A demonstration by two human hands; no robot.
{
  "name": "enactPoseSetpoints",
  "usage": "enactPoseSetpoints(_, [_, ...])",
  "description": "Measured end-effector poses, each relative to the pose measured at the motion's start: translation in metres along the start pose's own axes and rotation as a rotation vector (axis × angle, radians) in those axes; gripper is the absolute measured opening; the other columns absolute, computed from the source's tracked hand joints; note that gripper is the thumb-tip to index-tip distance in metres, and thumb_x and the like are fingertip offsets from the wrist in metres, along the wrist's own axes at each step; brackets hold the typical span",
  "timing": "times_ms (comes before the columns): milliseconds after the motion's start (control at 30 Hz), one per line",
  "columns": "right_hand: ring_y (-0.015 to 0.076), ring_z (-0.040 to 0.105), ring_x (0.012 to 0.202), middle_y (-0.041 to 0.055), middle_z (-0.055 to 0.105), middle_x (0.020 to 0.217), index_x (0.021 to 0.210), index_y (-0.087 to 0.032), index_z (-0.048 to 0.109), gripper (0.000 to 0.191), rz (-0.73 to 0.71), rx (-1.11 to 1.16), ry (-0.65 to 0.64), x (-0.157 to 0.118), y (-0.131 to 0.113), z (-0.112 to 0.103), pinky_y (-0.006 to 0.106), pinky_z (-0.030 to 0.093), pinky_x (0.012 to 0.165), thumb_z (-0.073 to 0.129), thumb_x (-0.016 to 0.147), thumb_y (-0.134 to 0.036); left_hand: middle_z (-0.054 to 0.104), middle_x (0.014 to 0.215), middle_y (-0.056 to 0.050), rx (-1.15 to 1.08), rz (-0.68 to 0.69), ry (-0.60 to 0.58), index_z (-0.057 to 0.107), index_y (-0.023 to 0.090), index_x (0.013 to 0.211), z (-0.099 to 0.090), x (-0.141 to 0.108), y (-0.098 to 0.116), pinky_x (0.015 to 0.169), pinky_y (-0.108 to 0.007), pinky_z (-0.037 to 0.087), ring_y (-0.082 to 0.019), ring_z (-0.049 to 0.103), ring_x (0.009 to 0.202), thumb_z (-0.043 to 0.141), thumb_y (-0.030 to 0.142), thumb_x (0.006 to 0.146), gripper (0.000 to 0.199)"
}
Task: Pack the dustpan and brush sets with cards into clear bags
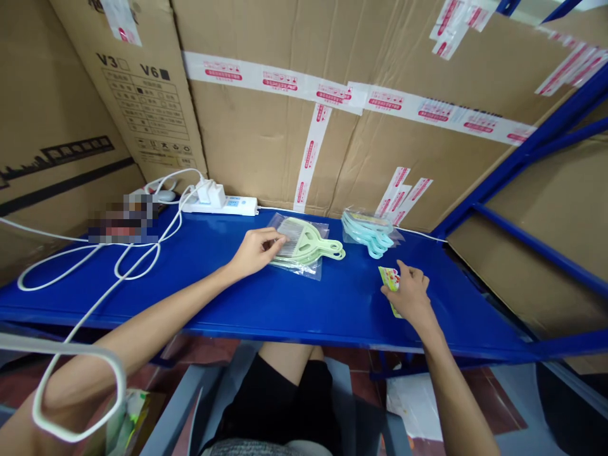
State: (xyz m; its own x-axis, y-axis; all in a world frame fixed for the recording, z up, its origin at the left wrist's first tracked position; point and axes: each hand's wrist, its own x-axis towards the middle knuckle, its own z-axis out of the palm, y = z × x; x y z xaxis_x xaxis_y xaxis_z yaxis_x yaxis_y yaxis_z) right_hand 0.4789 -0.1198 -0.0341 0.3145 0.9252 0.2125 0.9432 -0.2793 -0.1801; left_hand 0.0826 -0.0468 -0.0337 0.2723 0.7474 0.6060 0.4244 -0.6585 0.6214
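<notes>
Green combs with looped handles [311, 246] lie on clear plastic bags at the middle of the blue table [304, 310]. My left hand [256, 250] rests on their left end, its fingers closed on the toothed part. To the right, my right hand [412, 290] grips a small yellow-green printed card [390, 278] between thumb and fingers, low over the table. Behind it lies a stack of light-blue combs [368, 231], partly in clear plastic.
A white power strip [242, 205] with plugs stands along the cardboard wall [266, 139]. White cables [137, 256] loop over the table's left side. A blue metal frame [536, 253] bounds the right side.
</notes>
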Motion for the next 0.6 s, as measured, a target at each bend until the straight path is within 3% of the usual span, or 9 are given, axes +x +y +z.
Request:
enactPoseSetpoints(67, [0.0437,0.048,0.137,0.024,0.05,0.148,0.158,-0.015,0.047,0.072,-0.05,0.067,0.091,0.005,-0.008,-0.006,0.054,0.055,0.098,0.061,0.092,-0.04,0.071,0.074,-0.003,0.029,-0.018,0.027,0.081,0.018,0.09,0.001,0.0,-0.002,0.06,-0.026,0.046,-0.015,0.062,0.061,0.057,0.039,0.102,0.035])
enactPoseSetpoints(167, [0.0295,0.068,0.111,0.0154,0.066,0.132,0.139,-0.021,0.065,0.046,-0.248,0.288,0.099,0.021,-0.036,-0.02,0.041,0.057,0.093,0.056,0.097,-0.036,0.078,0.082,-0.005,0.094,-0.098,0.146,0.081,0.018,0.087,0.0,0.001,-0.01,0.066,-0.028,0.049,-0.017,0.068,0.068,0.057,0.034,0.099,0.031])
enactPoseSetpoints(233, [0.0218,0.073,0.089,0.0092,0.075,0.111,0.12,-0.022,0.072,0.029,-0.368,0.397,-0.065,0.038,-0.062,-0.027,0.034,0.058,0.086,0.059,0.099,-0.038,0.082,0.092,-0.006,0.118,-0.159,0.2,0.081,0.019,0.086,-0.002,0.002,-0.019,0.072,-0.029,0.052,-0.019,0.072,0.076,0.058,0.032,0.097,0.028])
enactPoseSetpoints(367, [0.0168,0.068,0.062,0.0061,0.075,0.087,0.107,-0.02,0.068,0.036,-0.349,0.407,-0.375,0.074,-0.108,-0.018,0.027,0.052,0.059,0.061,0.102,-0.055,0.082,0.093,-0.007,0.09,-0.302,0.152,0.08,0.019,0.092,-0.002,0.006,-0.042,0.074,-0.03,0.055,-0.02,0.073,0.076,0.065,0.026,0.087,0.018])
enactPoseSetpoints(500, [0.018,0.072,0.073,0.0073,0.076,0.091,0.099,-0.02,0.063,0.036,-0.306,0.685,-0.516,0.084,-0.13,0.004,0.023,0.053,0.055,0.063,0.103,-0.056,0.082,0.09,-0.007,-0.089,-0.458,0.062,0.078,0.018,0.1,0.005,0.008,-0.059,0.075,-0.031,0.057,-0.022,0.076,0.082,0.072,0.024,0.08,0.021])
enactPoseSetpoints(600, [0.0221,0.076,0.073,0.0055,0.077,0.081,0.1,-0.022,0.057,0.033,-0.21,0.934,-0.712,0.083,-0.137,0.011,0.025,0.055,0.052,0.059,0.106,-0.054,0.082,0.096,-0.009,-0.17,-0.48,0.067,0.077,0.018,0.102,0.01,0.008,-0.063,0.079,-0.033,0.058,-0.024,0.078,0.089,0.075,0.025,0.078,0.024])
